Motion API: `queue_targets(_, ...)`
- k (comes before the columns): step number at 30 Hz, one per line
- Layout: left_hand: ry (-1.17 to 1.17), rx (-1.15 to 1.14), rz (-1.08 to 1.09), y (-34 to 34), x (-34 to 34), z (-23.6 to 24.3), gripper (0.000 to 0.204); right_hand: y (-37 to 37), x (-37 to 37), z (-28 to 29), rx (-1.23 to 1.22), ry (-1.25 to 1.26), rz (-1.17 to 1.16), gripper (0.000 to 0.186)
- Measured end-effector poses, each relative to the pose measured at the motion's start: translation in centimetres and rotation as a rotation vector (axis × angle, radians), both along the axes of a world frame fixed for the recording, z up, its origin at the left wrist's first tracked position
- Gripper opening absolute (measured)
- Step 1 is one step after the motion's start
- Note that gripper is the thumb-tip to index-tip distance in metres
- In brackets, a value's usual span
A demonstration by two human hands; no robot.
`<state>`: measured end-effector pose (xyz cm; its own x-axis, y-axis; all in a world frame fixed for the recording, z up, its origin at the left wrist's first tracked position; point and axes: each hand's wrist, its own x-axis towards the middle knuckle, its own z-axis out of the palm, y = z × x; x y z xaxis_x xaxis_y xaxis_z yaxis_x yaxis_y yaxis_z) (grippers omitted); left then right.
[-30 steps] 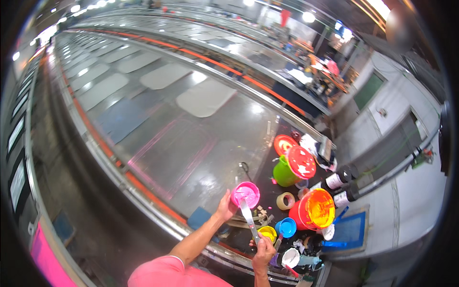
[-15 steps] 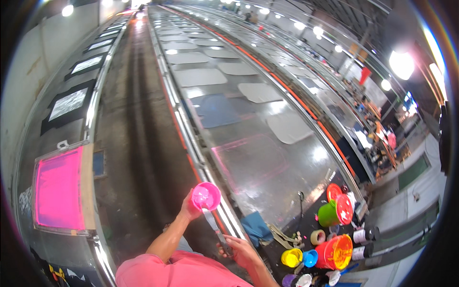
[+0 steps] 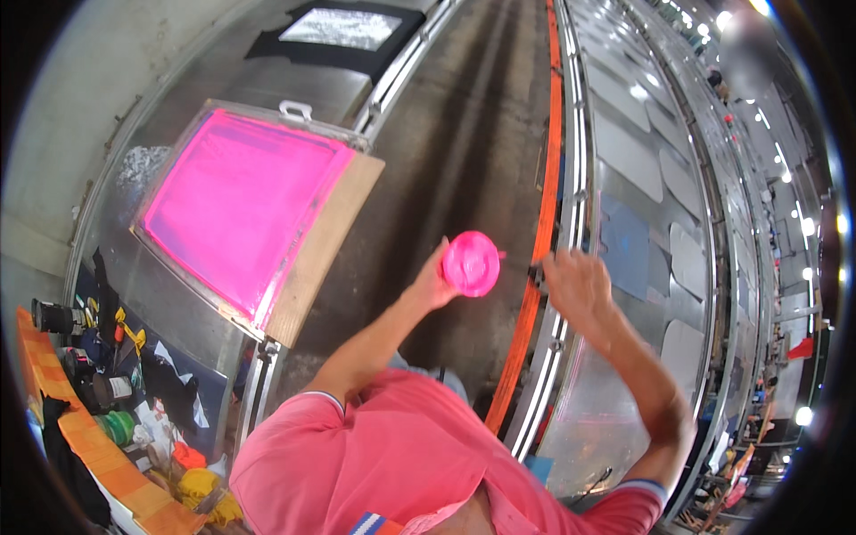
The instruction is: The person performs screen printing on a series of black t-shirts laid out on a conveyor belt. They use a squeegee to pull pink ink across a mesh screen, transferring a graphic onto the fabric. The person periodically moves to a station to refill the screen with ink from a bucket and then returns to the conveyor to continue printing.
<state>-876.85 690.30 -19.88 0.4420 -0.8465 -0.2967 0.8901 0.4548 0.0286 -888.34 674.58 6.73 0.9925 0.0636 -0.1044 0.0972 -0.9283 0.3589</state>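
Observation:
A small tub of bright pink ink [image 3: 471, 265] is in my left hand [image 3: 433, 278], whose fingers wrap round its left side over the aisle. To the right of the tub is my right hand [image 3: 578, 290], closed on a spatula's dark handle [image 3: 537, 273]. The blade is hard to make out against the floor; a pink-smeared tip shows by the tub's rim. On the table at left lies a printing screen [image 3: 254, 196] covered in pink ink, with a wooden strip [image 3: 325, 250] along its right side and a white handle [image 3: 295, 111] at its far edge.
A black cloth piece with a silvery panel [image 3: 341, 29] lies farther up the left table. Rags, bottles and an orange-yellow box edge [image 3: 98, 428] fill the lower left. Metal rails and an orange strip [image 3: 537, 294] border the long right table, which holds grey pieces and a blue-grey cloth [image 3: 624, 248].
My view has swung left toward the pink screen. The right hand has risen from below the tub to its right side, and the spatula has come out of the ink to the rim.

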Motion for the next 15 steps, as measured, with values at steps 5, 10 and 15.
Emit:
queue_targets(5,-0.130,0.062,0.198,-2.6,6.5,1.6,0.072,0.8,9.8,4.9,0.150,0.375,-0.188,0.023)
queue_targets(10,-0.157,0.077,0.250,-7.9,12.2,1.8,0.071,-7.4,17.8,2.8,0.221,0.234,-0.241,0.033)
queue_targets(15,-0.131,0.173,0.341,-12.2,17.6,1.9,0.069,-11.7,23.5,2.6,0.192,0.312,0.143,0.021)
